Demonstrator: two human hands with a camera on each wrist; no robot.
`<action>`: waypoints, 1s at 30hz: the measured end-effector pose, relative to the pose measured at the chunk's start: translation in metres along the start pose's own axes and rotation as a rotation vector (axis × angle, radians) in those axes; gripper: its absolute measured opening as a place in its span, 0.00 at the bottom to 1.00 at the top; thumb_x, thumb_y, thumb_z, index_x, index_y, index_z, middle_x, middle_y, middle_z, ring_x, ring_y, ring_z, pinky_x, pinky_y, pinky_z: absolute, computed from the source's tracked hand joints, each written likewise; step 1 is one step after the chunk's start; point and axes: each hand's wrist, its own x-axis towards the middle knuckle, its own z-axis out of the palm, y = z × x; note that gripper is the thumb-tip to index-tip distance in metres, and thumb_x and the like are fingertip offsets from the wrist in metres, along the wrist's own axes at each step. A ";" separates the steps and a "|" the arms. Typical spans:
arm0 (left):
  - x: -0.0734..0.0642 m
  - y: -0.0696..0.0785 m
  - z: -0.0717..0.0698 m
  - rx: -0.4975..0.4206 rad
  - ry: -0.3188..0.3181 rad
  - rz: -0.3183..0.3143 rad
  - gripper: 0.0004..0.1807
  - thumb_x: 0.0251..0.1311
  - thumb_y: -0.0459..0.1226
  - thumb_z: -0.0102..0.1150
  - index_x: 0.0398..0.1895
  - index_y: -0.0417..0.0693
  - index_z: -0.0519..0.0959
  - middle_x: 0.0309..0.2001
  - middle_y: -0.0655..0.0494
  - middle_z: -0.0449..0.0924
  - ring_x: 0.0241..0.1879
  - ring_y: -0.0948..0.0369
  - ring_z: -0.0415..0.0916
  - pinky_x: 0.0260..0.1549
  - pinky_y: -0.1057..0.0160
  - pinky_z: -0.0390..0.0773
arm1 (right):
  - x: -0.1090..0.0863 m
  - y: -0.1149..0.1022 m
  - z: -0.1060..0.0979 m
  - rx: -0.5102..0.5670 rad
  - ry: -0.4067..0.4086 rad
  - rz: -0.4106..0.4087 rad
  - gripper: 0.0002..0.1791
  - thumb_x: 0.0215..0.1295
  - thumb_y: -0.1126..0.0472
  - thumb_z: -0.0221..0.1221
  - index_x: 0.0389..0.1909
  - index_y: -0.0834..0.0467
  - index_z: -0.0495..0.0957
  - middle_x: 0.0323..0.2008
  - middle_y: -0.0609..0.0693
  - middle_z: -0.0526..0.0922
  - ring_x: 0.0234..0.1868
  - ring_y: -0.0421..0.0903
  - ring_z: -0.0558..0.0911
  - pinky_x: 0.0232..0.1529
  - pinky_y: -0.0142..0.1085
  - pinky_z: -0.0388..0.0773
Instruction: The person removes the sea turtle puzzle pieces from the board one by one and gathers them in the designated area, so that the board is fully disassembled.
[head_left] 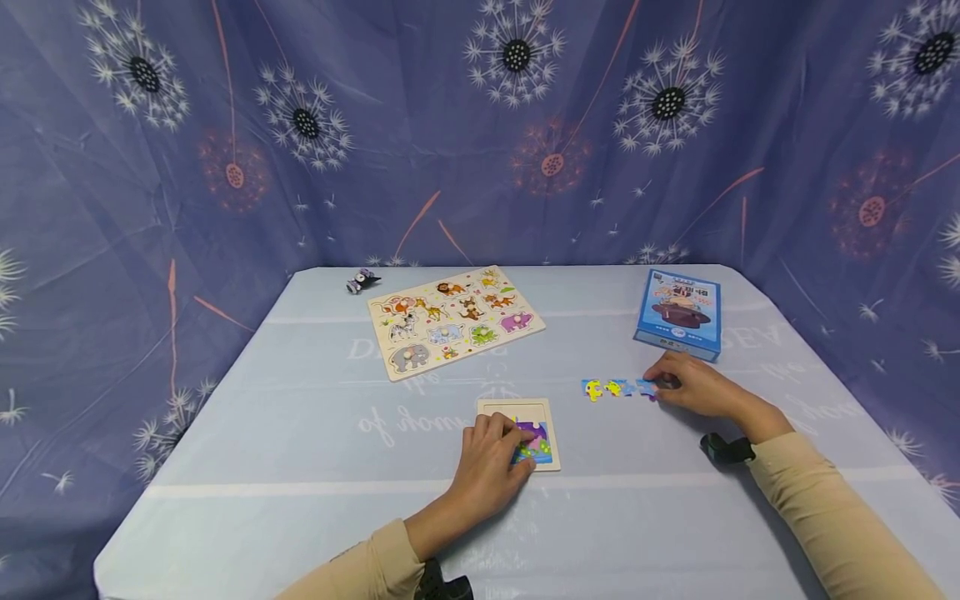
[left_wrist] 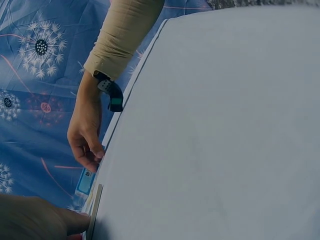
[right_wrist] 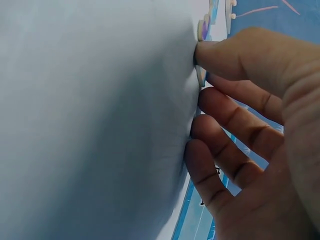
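My left hand (head_left: 486,468) holds a small square puzzle tray (head_left: 552,433) at its near left side, with bent fingers over it and the thumb at its near edge. Purple, green and blue pieces (head_left: 542,452) fill the tray's lower part, partly hidden by the fingers; bare wood shows along the top. To the right, my right hand (head_left: 697,387) pinches a blue jigsaw piece (head_left: 647,388) between thumb and forefinger at the end of a short row. Yellow-and-blue pieces (head_left: 594,389) make up the row's left part. In the right wrist view, the thumb (right_wrist: 220,57) presses the piece's edge.
A wooden animal peg board (head_left: 457,321) lies tilted behind the tray. At the back right stands a blue box (head_left: 678,315), just beyond my right hand. A small black-and-purple toy (head_left: 363,281) sits near the table's far left edge. A patterned curtain (head_left: 420,125) hangs behind the table.
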 end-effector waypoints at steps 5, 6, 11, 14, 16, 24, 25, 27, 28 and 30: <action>0.001 0.000 -0.002 -0.010 -0.020 0.001 0.15 0.53 0.42 0.64 0.45 0.52 0.82 0.42 0.57 0.70 0.44 0.60 0.61 0.45 0.57 0.60 | 0.000 -0.002 -0.002 0.009 -0.010 0.020 0.15 0.53 0.64 0.64 0.44 0.57 0.81 0.35 0.45 0.77 0.36 0.40 0.71 0.38 0.34 0.69; 0.001 -0.001 -0.004 -0.017 -0.026 -0.001 0.16 0.53 0.42 0.64 0.45 0.52 0.82 0.42 0.57 0.71 0.44 0.60 0.61 0.45 0.57 0.60 | 0.000 -0.003 -0.002 0.007 -0.005 0.025 0.16 0.53 0.64 0.63 0.45 0.58 0.81 0.36 0.46 0.77 0.37 0.41 0.71 0.39 0.35 0.69; 0.002 -0.006 -0.014 -0.055 -0.043 -0.011 0.18 0.53 0.44 0.64 0.48 0.53 0.82 0.44 0.58 0.72 0.45 0.60 0.62 0.46 0.57 0.60 | 0.001 -0.021 -0.001 0.003 0.044 0.039 0.18 0.53 0.67 0.61 0.48 0.61 0.79 0.39 0.53 0.77 0.41 0.48 0.73 0.44 0.45 0.70; 0.003 -0.013 -0.021 -0.089 -0.034 -0.025 0.19 0.52 0.43 0.65 0.49 0.52 0.81 0.44 0.57 0.72 0.45 0.60 0.62 0.45 0.58 0.61 | 0.005 -0.038 0.004 0.003 0.060 0.027 0.18 0.54 0.67 0.60 0.49 0.62 0.79 0.41 0.54 0.78 0.43 0.49 0.73 0.45 0.47 0.70; 0.004 -0.019 -0.026 -0.122 -0.028 -0.043 0.19 0.51 0.42 0.66 0.48 0.50 0.82 0.44 0.56 0.73 0.45 0.59 0.63 0.44 0.57 0.61 | 0.009 -0.050 0.008 -0.001 0.067 0.012 0.18 0.55 0.65 0.61 0.48 0.62 0.79 0.41 0.54 0.78 0.42 0.48 0.72 0.44 0.46 0.70; 0.006 -0.046 -0.041 -0.144 -0.031 -0.055 0.20 0.49 0.40 0.68 0.48 0.47 0.81 0.48 0.53 0.75 0.50 0.55 0.65 0.48 0.51 0.63 | 0.025 -0.107 0.028 0.004 0.106 -0.029 0.17 0.53 0.59 0.66 0.44 0.60 0.81 0.39 0.49 0.79 0.40 0.44 0.71 0.41 0.40 0.69; 0.006 -0.049 -0.042 -0.146 -0.035 -0.053 0.21 0.49 0.41 0.68 0.49 0.47 0.81 0.49 0.53 0.75 0.51 0.54 0.65 0.48 0.50 0.63 | 0.026 -0.115 0.031 0.008 0.107 -0.033 0.17 0.53 0.58 0.66 0.44 0.59 0.81 0.39 0.49 0.79 0.40 0.44 0.71 0.41 0.40 0.69; 0.006 -0.054 -0.042 -0.149 -0.046 -0.055 0.23 0.49 0.41 0.69 0.50 0.47 0.80 0.51 0.52 0.75 0.53 0.53 0.65 0.50 0.49 0.63 | 0.029 -0.129 0.036 0.011 0.100 -0.041 0.18 0.53 0.56 0.67 0.44 0.58 0.81 0.38 0.47 0.79 0.40 0.43 0.71 0.41 0.40 0.70; 0.007 -0.056 -0.042 -0.157 -0.051 -0.058 0.23 0.49 0.41 0.69 0.51 0.46 0.80 0.52 0.51 0.75 0.54 0.52 0.65 0.51 0.49 0.62 | 0.031 -0.136 0.039 0.015 0.090 -0.044 0.18 0.53 0.56 0.67 0.44 0.58 0.81 0.38 0.47 0.79 0.40 0.43 0.71 0.41 0.40 0.70; 0.007 -0.060 -0.042 -0.184 -0.064 -0.067 0.24 0.49 0.42 0.69 0.52 0.45 0.80 0.54 0.50 0.74 0.56 0.51 0.64 0.53 0.47 0.62 | 0.034 -0.149 0.044 0.022 0.067 -0.046 0.18 0.53 0.55 0.67 0.44 0.57 0.81 0.38 0.46 0.78 0.40 0.42 0.71 0.41 0.38 0.70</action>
